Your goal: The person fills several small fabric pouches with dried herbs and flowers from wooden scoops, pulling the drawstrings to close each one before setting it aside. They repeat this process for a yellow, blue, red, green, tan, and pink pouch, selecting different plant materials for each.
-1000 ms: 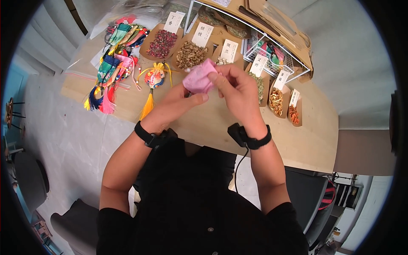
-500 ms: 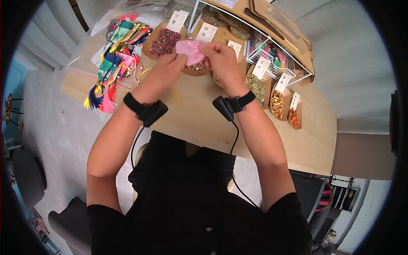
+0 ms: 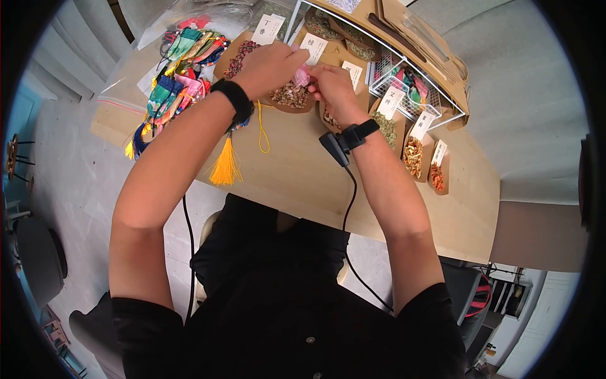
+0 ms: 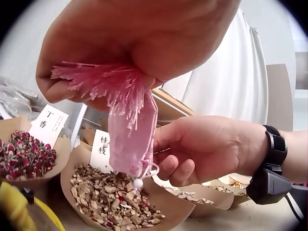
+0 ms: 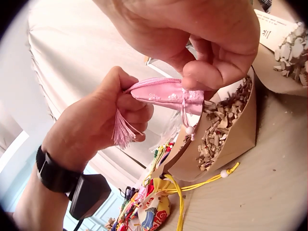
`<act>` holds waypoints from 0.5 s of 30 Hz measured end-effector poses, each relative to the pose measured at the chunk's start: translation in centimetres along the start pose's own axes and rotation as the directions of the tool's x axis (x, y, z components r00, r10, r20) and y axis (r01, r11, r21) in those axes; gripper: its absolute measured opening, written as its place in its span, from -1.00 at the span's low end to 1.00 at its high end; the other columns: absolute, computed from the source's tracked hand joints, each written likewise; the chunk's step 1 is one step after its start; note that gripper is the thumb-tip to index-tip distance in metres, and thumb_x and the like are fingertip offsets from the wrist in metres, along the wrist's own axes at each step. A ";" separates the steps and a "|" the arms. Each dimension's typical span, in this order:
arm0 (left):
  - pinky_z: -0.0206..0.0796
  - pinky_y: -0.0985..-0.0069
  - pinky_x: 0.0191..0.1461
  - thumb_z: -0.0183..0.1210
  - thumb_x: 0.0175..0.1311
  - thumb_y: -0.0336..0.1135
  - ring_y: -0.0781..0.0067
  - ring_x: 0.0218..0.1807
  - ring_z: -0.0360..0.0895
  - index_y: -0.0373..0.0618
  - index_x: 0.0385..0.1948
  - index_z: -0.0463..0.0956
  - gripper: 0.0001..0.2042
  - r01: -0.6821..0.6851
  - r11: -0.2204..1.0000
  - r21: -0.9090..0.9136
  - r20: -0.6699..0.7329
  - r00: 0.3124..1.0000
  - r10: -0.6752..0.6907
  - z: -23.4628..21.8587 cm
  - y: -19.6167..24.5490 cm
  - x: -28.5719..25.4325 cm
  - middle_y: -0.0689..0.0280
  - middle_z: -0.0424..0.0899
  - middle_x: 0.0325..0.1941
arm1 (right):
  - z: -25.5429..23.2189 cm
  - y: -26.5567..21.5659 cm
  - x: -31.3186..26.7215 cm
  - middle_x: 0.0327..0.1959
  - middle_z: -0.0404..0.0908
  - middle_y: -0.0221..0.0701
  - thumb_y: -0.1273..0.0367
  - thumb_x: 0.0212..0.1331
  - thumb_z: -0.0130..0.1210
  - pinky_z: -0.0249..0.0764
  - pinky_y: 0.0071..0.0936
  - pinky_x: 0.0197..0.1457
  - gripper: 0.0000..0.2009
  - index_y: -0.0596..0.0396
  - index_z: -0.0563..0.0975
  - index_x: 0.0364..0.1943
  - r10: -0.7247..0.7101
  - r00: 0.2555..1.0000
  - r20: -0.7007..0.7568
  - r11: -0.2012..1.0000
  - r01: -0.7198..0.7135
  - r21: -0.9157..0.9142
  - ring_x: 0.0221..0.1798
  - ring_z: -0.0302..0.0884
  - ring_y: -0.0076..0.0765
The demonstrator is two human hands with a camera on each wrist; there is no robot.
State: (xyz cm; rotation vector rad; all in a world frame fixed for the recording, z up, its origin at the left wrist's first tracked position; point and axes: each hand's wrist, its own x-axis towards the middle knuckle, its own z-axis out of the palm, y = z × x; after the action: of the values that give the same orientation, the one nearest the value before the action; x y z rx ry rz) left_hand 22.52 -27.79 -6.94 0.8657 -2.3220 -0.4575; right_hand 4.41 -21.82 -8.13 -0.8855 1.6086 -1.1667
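Note:
A small pink pouch [image 4: 132, 137] hangs between both hands above a paper tray of brown chips [image 4: 113, 202]. The left hand [image 3: 268, 69] grips its tasselled end from above; the pink tassel [image 4: 113, 86] sticks out of that fist in the left wrist view. At the other end, the right hand [image 3: 336, 91] pinches the pouch between thumb and fingers, as the right wrist view shows, where a cord with a white bead [image 5: 190, 130] dangles beside the pouch [image 5: 166, 94].
Dried rosebuds [image 4: 29, 154] fill a tray at the left. More trays with labels stand to the right, such as green leaves [image 3: 384, 126]. Colourful pouches [image 3: 180, 79] lie piled at the left, a yellow tassel [image 3: 225, 165] near the table's front. A white wire rack [image 3: 410, 85] stands behind.
The left hand has moved from the pouch's side to above it and turned over. Its forearm now reaches further up the table. The pouch has gone from spread flat to hanging narrow.

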 end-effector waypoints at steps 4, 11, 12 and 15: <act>0.39 0.02 -0.10 -0.02 0.48 0.01 -0.14 -0.12 0.63 -0.06 -0.30 0.63 -0.63 -0.077 0.982 0.174 0.109 0.992 0.058 -1.3 1.2 1.9 -0.03 0.70 -0.27 | -0.4 -0.2 0.6 -0.42 0.66 -0.43 0.43 0.38 0.13 0.39 -0.61 -0.49 -0.84 0.22 0.69 -0.28 0.011 1.000 0.005 1.000 -0.011 -0.015 -0.50 0.53 -0.58; 0.44 0.05 -0.11 0.00 0.36 0.08 -0.18 -0.25 0.66 -0.24 -0.46 0.62 -0.51 0.204 0.979 0.013 0.105 0.973 -0.204 -0.7 1.6 3.5 -0.07 0.67 -0.43 | -0.4 -0.5 0.9 -0.43 0.63 -0.43 0.45 0.35 0.12 0.32 -0.57 -0.51 -0.85 0.23 0.67 -0.32 0.026 0.999 0.026 0.999 -0.027 0.043 -0.52 0.46 -0.56; 0.44 0.05 -0.11 0.00 0.36 0.08 -0.18 -0.26 0.66 -0.26 -0.48 0.62 -0.49 0.188 0.982 -0.008 0.090 0.978 -0.186 -0.7 1.7 3.4 -0.07 0.68 -0.44 | -0.4 -0.5 0.6 -0.43 0.62 -0.44 0.45 0.35 0.12 0.30 -0.56 -0.52 -0.85 0.22 0.66 -0.34 0.036 0.999 0.026 0.998 -0.037 0.052 -0.52 0.44 -0.57; 0.44 0.04 -0.11 0.01 0.35 0.08 -0.19 -0.27 0.66 -0.28 -0.50 0.63 -0.48 0.144 0.990 -0.004 0.060 0.988 -0.143 -1.1 1.5 3.6 -0.08 0.68 -0.44 | -0.7 -0.2 0.5 -0.46 0.57 -0.46 0.43 0.33 0.14 0.27 -0.57 -0.50 -0.85 0.20 0.63 -0.38 0.010 1.000 0.023 0.988 -0.013 0.151 -0.52 0.40 -0.58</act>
State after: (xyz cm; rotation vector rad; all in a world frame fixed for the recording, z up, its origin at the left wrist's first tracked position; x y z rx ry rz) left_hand 20.41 -29.25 -3.82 1.0327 -2.3192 -0.5606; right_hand 3.60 -22.14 -7.98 -0.7876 1.4837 -1.2490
